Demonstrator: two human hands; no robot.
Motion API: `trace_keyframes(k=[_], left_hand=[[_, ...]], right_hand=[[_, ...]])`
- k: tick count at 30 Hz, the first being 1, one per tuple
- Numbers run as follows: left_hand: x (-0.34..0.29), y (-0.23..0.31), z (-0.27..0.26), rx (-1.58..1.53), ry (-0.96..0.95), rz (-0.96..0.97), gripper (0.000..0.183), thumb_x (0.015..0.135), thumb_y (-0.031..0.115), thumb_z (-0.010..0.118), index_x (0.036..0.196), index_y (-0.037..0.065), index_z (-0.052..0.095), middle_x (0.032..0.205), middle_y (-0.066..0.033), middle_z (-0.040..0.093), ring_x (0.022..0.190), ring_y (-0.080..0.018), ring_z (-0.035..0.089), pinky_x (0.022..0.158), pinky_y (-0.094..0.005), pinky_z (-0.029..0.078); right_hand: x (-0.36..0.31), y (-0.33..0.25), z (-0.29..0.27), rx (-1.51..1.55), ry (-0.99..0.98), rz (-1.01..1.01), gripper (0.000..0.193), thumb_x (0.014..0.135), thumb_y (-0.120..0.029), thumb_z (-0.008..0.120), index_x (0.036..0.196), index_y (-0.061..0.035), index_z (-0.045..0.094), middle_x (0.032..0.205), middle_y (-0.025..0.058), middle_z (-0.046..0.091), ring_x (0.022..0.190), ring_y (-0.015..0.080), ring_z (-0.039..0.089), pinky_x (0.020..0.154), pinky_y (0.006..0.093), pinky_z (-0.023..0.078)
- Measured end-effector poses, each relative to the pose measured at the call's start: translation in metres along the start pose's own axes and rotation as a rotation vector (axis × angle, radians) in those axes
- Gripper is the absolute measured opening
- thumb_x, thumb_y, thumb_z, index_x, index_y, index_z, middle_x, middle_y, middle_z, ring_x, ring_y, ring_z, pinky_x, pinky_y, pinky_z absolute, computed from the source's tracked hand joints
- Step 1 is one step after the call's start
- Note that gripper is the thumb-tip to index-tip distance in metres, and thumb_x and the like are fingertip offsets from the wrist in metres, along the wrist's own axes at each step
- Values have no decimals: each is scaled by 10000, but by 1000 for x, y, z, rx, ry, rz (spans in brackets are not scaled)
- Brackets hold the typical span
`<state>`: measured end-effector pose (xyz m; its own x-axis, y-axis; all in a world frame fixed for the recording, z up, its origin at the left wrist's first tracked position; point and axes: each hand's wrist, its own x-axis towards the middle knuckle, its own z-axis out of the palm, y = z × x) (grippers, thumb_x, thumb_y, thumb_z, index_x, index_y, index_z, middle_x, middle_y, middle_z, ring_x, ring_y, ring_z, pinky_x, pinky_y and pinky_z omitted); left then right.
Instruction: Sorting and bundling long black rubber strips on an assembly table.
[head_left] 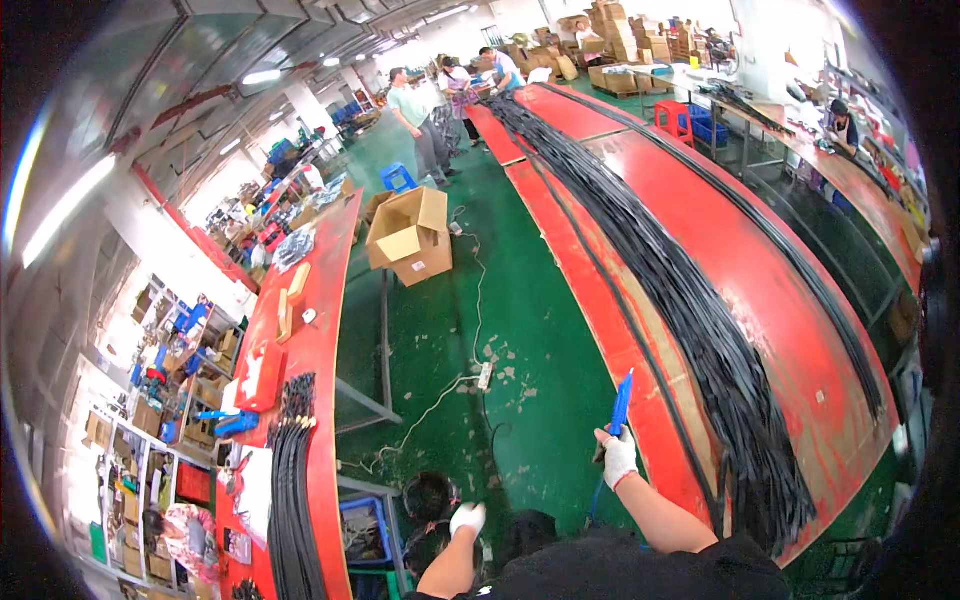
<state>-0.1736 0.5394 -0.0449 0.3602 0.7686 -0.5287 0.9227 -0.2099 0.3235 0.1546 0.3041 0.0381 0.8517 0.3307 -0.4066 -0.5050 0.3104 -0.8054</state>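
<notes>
My right hand [618, 452], in a white glove with bare fingertips showing, is closed round a blue hand tool with a pointed tip [622, 402]. The tool points up and away, beside the left edge of the long red table [700, 190]; its exact kind is not clear. A thick bundle of long black flat strips [690, 310] runs down that table. My left hand [467, 517], also white-gloved, hangs low near a dark round object [430, 497]. Its fingers are too small and indistinct to read.
A narrower red table [325, 400] on the left carries black strips [296, 500] and a red box [261, 376]. An open cardboard box [412, 240] stands beyond. A white cord with a power strip [486, 376] crosses the green floor. Several people work farther off.
</notes>
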Motion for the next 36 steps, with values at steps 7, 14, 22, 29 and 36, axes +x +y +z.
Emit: trace_keyframes(k=[7, 14, 22, 29, 36], left_hand=[[96, -83, 5, 113, 18, -500, 530, 879, 451, 595, 1141, 25, 771, 1218, -250, 719, 1209, -400, 671, 1037, -455, 528], [376, 27, -89, 200, 62, -36, 533, 944, 463, 518, 1075, 20, 783, 1138, -285, 725, 1124, -444, 695, 971, -507, 553], [648, 424, -288, -319, 137, 212, 392, 951, 415, 702, 1046, 40, 766, 1069, -173, 780, 994, -323, 749, 888, -420, 568], [867, 609, -298, -633, -9, 322, 340, 934, 378, 751, 1015, 48, 767, 976, -134, 779, 911, -254, 727, 841, -390, 554], [1023, 758, -357, -222, -34, 400, 473, 987, 500, 634, 1132, 74, 781, 1163, -143, 775, 1129, -306, 714, 964, -422, 534]], right_hand=[[168, -22, 90, 79, 159, 47, 296, 892, -70, 762, 1013, -152, 504, 671, 4, 514, 499, 177, 525, 433, 358, 441], [340, -46, 235, -161, 268, -27, 221, 928, -125, 744, 965, -138, 527, 631, -6, 530, 472, 146, 526, 433, 313, 418], [518, -85, 327, -307, 353, -187, 304, 947, -255, 794, 967, -128, 519, 663, -39, 506, 517, 86, 485, 466, 274, 360], [706, -50, 397, -504, 456, -497, 264, 932, -215, 812, 928, -75, 589, 692, -37, 536, 605, 100, 480, 566, 304, 425], [843, -132, 488, -520, 476, -141, 280, 886, -220, 835, 879, -41, 619, 749, 24, 594, 687, 163, 527, 663, 365, 477]])
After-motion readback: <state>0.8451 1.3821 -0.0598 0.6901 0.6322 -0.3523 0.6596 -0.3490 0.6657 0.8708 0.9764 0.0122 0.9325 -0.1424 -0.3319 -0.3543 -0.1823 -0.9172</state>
